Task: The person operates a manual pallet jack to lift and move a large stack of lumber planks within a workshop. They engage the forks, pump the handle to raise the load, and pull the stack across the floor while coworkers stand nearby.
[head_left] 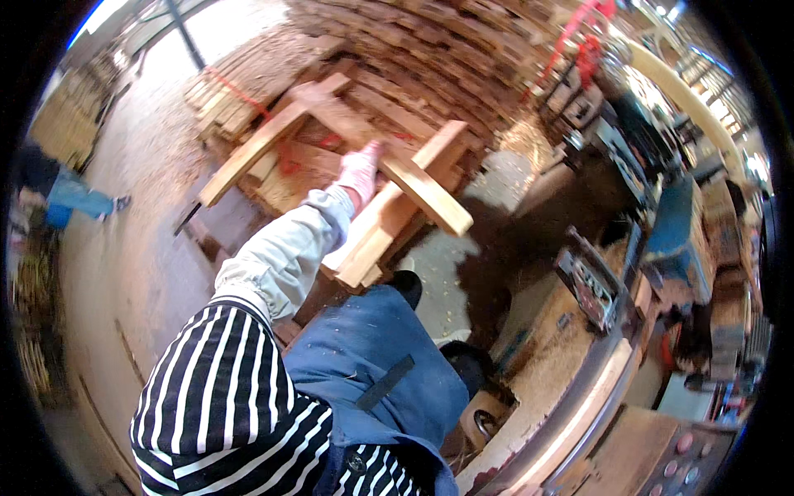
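Note:
My left hand (359,175), pinkish and a little blurred, reaches out from a pale grey sleeve cover and grips the edge of a wooden board (427,197). This board slants across other boards on a stack, and its near end sticks out to the right. Under it lies a paler wooden board (376,236), close to my forearm. Another board (252,155) angles off to the left, past the edge of the stack. My fingertips are partly lost against the wood. My right hand is not in view.
Behind the stack rises a large pile of rough boards (430,41). Machinery with a blue metal part (676,227) stands to the right, beside a sawdust-covered bed (538,364). A control panel (682,463) is at the lower right. A person in blue trousers (78,194) is at far left.

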Available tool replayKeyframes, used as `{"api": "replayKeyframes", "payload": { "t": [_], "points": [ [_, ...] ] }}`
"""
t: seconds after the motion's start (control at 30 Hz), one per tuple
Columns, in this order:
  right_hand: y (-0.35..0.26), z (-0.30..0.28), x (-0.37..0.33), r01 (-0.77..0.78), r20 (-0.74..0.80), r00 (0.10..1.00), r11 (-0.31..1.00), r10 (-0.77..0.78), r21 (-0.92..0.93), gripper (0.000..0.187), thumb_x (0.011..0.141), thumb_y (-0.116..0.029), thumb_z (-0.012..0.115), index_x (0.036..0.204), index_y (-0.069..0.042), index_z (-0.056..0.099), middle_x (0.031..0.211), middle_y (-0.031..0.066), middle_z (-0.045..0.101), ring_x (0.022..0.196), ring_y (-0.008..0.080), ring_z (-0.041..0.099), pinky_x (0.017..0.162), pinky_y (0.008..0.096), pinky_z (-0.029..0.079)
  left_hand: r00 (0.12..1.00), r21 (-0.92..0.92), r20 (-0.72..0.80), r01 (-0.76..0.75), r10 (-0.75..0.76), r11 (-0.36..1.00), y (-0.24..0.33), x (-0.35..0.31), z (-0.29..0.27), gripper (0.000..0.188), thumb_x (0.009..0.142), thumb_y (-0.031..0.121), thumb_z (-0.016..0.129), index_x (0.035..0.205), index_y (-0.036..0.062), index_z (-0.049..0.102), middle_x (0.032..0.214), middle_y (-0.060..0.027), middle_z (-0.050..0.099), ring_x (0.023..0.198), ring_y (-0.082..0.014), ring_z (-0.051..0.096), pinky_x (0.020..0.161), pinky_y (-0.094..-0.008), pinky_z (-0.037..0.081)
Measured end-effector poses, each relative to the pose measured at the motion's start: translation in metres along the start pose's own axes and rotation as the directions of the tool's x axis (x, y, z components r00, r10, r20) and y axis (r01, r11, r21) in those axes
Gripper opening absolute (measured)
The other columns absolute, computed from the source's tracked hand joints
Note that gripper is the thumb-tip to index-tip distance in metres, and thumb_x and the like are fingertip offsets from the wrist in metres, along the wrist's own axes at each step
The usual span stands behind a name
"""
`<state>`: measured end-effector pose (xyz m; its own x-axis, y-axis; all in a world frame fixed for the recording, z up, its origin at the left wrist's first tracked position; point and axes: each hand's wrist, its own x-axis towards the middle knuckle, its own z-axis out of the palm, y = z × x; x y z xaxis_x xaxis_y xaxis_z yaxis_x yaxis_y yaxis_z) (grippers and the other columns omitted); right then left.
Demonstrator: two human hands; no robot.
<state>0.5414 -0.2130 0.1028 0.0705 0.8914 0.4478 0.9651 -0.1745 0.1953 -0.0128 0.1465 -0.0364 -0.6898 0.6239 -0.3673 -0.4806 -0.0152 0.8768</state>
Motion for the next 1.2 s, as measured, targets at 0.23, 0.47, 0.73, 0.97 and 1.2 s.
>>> {"api": "replayKeyframes", "payload": {
  "t": [0.23, 0.47, 0.73, 0.97, 1.2],
  "points": [
    [0.018, 0.1, 0.164, 0.051, 0.046, 0.997, 0.976, -0.062, 0.212, 0.049, 0.101, -0.029, 0.057, 0.14, 0.001, 0.056, 0.14, 0.0264, 0.056, 0.129, 0.0433, 0.052, 0.113, 0.0501, 0.038, 0.932, 0.075, 0.353, -0.111, 0.078, 0.991, 0.029, -0.114, -0.022, 0.04, 0.085, 0.025, 0.083, 0.113, 0.0014, 0.068, 0.093, -0.0092, 0.075, 0.076, -0.0204, 0.073, 0.06, -0.0353, 0.059],
    [-0.026, 0.094, 0.222, 0.063, 0.12, 0.983, 0.86, -0.142, 0.506, 0.06, 0.092, -0.011, 0.065, 0.149, -0.002, 0.048, 0.154, 0.0232, 0.045, 0.142, 0.0378, 0.044, 0.12, 0.0413, 0.032, 0.762, -0.006, 0.626, -0.21, 0.167, 0.978, -0.004, -0.218, 0.063, 0.038, 0.083, 0.028, 0.079, 0.111, 0.0037, 0.071, 0.098, -0.0058, 0.073, 0.091, -0.0162, 0.067, 0.084, -0.0357, 0.056],
    [-0.074, -0.041, 0.078, -0.093, 0.323, 0.941, 0.847, -0.096, 0.524, 0.065, 0.093, -0.029, 0.07, 0.147, 0.002, 0.049, 0.147, 0.0296, 0.05, 0.136, 0.0462, 0.046, 0.118, 0.0516, 0.033, 0.256, 0.233, 0.946, -0.114, -0.199, 0.966, -0.031, -0.335, 0.104, 0.071, 0.084, 0.042, 0.082, 0.136, 0.0029, 0.054, 0.107, -0.0095, 0.071, 0.098, -0.0241, 0.068, 0.087, -0.0381, 0.058],
    [0.043, -0.033, -0.083, -0.053, 0.301, 0.953, 0.967, -0.025, 0.249, 0.082, 0.088, -0.027, 0.078, 0.154, 0.004, 0.038, 0.153, 0.0323, 0.043, 0.139, 0.0485, 0.043, 0.115, 0.0555, 0.036, 0.65, 0.273, 0.622, -0.703, 0.437, 0.657, 0.003, -0.09, 0.03, 0.071, 0.083, 0.03, 0.081, 0.143, 0.0037, 0.052, 0.133, -0.0204, 0.059, 0.124, -0.0321, 0.058, 0.103, -0.0434, 0.052],
    [-0.022, 0.026, 0.046, 0.088, -0.049, 0.996, 0.977, -0.08, 0.196, 0.08, 0.088, -0.028, 0.079, 0.151, 0.004, 0.041, 0.148, 0.032, 0.048, 0.135, 0.0487, 0.047, 0.113, 0.0566, 0.038, 0.735, 0.945, 0.173, 0.063, 0.655, -0.32, 0.101, 0.05, -0.187, 0.082, 0.083, 0.05, 0.073, 0.15, 0.0138, 0.042, 0.132, -0.0156, 0.058, 0.127, -0.0362, 0.054, 0.107, -0.056, 0.04]
  ]
}}
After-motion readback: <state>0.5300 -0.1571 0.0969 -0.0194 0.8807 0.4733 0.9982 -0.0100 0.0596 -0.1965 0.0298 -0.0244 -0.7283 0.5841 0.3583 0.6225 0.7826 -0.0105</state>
